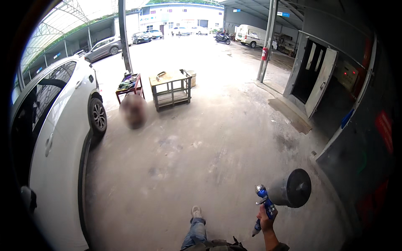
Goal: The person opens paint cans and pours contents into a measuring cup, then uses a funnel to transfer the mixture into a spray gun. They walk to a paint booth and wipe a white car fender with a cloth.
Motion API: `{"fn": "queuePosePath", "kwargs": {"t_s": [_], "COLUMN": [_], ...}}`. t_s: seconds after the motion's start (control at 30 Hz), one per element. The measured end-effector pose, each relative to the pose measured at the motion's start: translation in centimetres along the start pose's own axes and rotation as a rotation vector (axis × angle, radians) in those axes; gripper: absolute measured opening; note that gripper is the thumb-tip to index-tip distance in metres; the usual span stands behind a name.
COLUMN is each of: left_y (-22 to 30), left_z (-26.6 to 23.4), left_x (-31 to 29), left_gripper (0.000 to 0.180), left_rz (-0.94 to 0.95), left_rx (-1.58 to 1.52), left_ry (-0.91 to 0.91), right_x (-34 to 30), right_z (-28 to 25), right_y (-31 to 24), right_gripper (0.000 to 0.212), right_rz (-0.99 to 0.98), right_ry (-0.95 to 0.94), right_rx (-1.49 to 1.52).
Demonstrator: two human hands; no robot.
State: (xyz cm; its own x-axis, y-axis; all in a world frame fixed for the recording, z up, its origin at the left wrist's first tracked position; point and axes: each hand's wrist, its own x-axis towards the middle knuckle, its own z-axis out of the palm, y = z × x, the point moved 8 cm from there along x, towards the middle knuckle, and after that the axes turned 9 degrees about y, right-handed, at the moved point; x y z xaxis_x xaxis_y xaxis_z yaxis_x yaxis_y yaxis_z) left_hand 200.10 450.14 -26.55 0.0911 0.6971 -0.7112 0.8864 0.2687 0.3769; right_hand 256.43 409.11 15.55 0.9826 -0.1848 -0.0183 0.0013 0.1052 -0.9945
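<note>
Right hand (265, 220), closed, is gripping a blue spray gun (263, 194), seemingly for steadiness; left hand is lying unseen, state undeterminable.

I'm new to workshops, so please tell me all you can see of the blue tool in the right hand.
The blue tool looks like a spray gun, with a shiny, metal-looking head, a blue body and a small silver lever-like part. The right hand grips it, and a blue lower part with a dark tip shows below the hand. It is tilted, its head pointing forward and slightly left, held above the floor.
</note>
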Motion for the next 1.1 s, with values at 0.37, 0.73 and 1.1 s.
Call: {"fn": "queuePosePath", "kwargs": {"t_s": [0.37,0.73,1.1], "left_y": [58.3,120.7,122.8], "left_z": [13.0,31.2,41.9], "left_x": [18.9,17.7,30.2], "left_gripper": [0.02,0.02,0.026], "left_rz": [0.269,0.846,0.099], "left_rx": [-0.159,-0.147,0.186], "left_ry": [-0.086,-0.212,-0.201], "right_x": [32.7,71.7,113.9], "right_z": [14.6,22.4,43.5], "right_y": [2.7,6.5,4.9], "right_gripper": [0.028,0.035,0.017], "right_rz": [0.004,-0.185,0.035], "right_ry": [0.16,0.262,0.01], "right_rx": [0.017,-0.18,-0.187]}}
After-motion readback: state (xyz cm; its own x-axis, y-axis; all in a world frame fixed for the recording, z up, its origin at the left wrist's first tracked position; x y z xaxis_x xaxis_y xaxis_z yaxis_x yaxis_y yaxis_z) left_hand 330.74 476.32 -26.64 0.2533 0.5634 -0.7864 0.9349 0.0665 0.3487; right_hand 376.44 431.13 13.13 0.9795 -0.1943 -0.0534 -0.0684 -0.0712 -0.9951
